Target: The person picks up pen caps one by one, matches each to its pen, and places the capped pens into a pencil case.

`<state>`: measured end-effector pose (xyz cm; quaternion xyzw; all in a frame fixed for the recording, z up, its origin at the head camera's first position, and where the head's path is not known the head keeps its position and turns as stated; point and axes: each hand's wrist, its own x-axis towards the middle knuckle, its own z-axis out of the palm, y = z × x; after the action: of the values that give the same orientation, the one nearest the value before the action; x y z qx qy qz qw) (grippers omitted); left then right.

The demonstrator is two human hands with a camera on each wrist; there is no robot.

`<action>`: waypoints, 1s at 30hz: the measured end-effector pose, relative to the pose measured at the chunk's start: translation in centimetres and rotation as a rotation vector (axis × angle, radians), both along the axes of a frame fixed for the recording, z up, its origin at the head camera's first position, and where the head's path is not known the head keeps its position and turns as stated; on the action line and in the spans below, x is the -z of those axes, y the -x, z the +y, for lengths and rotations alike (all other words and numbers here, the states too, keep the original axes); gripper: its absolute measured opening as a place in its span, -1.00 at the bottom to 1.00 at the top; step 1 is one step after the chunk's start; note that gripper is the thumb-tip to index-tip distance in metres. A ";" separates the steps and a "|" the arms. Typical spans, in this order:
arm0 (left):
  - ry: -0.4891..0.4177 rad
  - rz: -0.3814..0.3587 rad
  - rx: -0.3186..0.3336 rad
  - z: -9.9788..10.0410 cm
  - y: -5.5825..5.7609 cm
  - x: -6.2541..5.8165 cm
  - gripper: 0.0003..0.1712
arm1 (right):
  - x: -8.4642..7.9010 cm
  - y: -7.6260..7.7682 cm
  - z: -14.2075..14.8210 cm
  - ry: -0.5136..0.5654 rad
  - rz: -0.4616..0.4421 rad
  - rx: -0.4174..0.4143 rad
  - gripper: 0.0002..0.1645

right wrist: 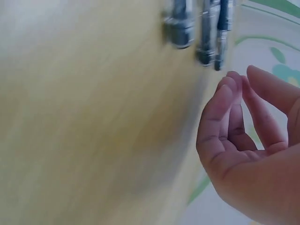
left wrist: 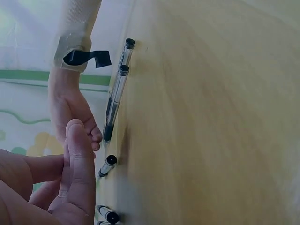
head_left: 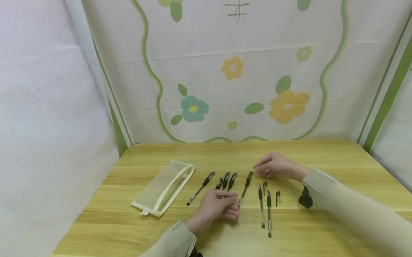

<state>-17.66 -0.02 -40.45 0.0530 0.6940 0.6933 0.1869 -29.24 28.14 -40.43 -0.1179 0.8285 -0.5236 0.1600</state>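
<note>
My left hand is over the table beside the lower end of a black capped gel pen, with thumb and fingers drawn together and nothing seen between them. Near that pen's cap end is my right hand, its fingers loosely bent and holding nothing in the right wrist view. Several more capped pens lie just beyond my left hand, which partly hides them. To the right, two uncapped pens lie side by side with their loose black caps close by.
A cream mesh zip pouch lies at the left, its zipper side facing the pens. One capped pen rests between the pouch and the group. Behind the wooden table hangs a white cloth with flowers, and similar cloth closes both sides.
</note>
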 end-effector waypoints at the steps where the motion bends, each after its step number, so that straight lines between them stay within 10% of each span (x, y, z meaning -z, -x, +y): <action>1: 0.012 0.009 0.002 0.1 -0.1 0.0 -0.73 | -0.2 -0.3 0.2 0.006 0.000 -0.003 -0.59; 16: 0.232 0.306 0.037 2.1 -0.5 -1.5 -0.76 | -3.6 -7.6 2.4 0.141 0.110 0.128 -0.50; 30: 0.119 0.244 -0.088 4.8 -0.3 -0.6 -0.76 | -3.1 -9.7 2.1 0.248 0.040 0.219 -0.51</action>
<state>-17.37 4.73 -39.83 0.0953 0.7529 0.6470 0.0736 -19.57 30.22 -37.32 -0.0561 0.7685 -0.6335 0.0698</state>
